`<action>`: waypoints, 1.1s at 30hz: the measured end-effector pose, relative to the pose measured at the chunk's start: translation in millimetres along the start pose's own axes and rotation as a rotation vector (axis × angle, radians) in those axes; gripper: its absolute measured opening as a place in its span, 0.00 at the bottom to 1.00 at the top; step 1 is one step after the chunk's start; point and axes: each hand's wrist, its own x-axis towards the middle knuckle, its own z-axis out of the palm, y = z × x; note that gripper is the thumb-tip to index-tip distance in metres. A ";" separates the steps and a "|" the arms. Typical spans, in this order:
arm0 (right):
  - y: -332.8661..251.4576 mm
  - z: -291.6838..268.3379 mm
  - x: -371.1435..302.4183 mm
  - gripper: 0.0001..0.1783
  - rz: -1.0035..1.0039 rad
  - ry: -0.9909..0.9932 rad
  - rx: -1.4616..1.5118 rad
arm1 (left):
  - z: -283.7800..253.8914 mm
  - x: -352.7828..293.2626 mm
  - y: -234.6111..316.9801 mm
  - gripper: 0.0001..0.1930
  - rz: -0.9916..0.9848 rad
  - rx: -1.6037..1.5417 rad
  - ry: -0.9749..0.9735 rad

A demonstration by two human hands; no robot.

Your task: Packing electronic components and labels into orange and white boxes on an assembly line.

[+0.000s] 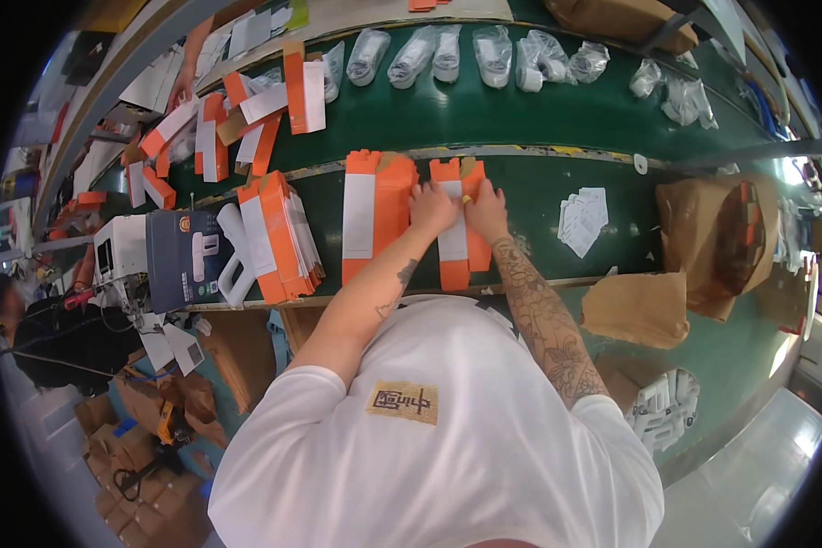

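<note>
An orange and white folding carton [451, 258] lies in front of me on the green bench. Across its upper left side, between it and a pile of flat cartons [360, 219], is my left hand [434, 208], fingers curled over the carton's edge. My right hand [487, 212] pinches the same carton near its top right, by the brown cardboard inner side. The hands cover part of the carton, so its opening is partly hidden. Another stack of flat orange and white cartons [279, 237] leans further left.
A dark printed box [173, 260] and a white handheld device [236, 251] stand at the left. White leaflets [582, 219] and brown paper bags [635, 309] are on the right. Bagged white devices [416, 57] line the far belt; a co-worker's hand [183, 87] reaches among cartons.
</note>
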 end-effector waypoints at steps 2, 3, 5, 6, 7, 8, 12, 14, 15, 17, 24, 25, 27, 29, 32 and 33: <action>-4.4 -7.0 5.9 0.32 0.115 -0.080 0.173 | 7.2 -4.9 8.6 0.37 -0.049 -0.096 -0.005; -6.2 -14.3 8.0 0.32 0.240 -0.157 0.342 | 2.6 -7.7 13.4 0.35 -0.034 -0.192 0.048; -7.8 -35.1 8.2 0.31 0.261 -0.072 0.466 | -19.6 -25.8 26.9 0.32 0.036 -0.361 0.167; -10.9 -49.9 7.3 0.30 0.274 0.012 0.589 | -26.5 -35.0 30.0 0.30 0.104 -0.530 0.295; -15.2 -65.1 11.0 0.29 0.364 0.047 0.814 | -28.7 -33.7 31.7 0.26 0.306 -0.621 0.579; -16.4 -75.4 13.9 0.28 0.456 0.081 1.038 | -29.6 -36.0 33.9 0.26 0.297 -0.622 0.584; -20.4 -90.7 15.2 0.24 0.351 0.229 1.138 | -57.3 -51.8 68.6 0.21 0.274 -0.984 0.242; -29.4 -117.4 12.4 0.21 0.366 0.151 1.255 | -56.9 -44.0 66.3 0.23 0.231 -1.181 0.144; -23.7 -131.5 8.7 0.20 0.340 -0.024 1.272 | -61.1 -45.7 67.6 0.26 0.251 -1.403 0.084; -26.4 -153.6 -4.0 0.20 0.321 -0.207 1.283 | -74.1 -48.1 69.1 0.27 0.153 -1.538 0.046; -55.0 -149.7 -5.1 0.22 0.266 0.192 1.404 | -79.8 -51.3 85.5 0.18 0.285 -1.571 0.025; -60.6 -168.3 -3.4 0.22 0.264 0.094 1.465 | -92.7 -49.2 81.2 0.17 0.207 -1.836 -0.145; -61.9 -189.1 -4.8 0.20 0.194 -0.053 1.570 | -120.0 -59.3 77.1 0.16 0.050 -2.051 -0.348; -51.3 -163.3 -2.2 0.18 0.248 -0.047 1.607 | -103.9 -58.6 80.1 0.16 0.113 -1.826 -0.139; -50.9 -164.4 -3.1 0.14 0.247 0.037 1.569 | -98.0 -57.8 84.5 0.13 0.245 -1.554 -0.003; -48.2 -167.4 -1.7 0.13 0.203 0.013 1.701 | -101.2 -57.6 82.3 0.12 0.261 -1.697 -0.092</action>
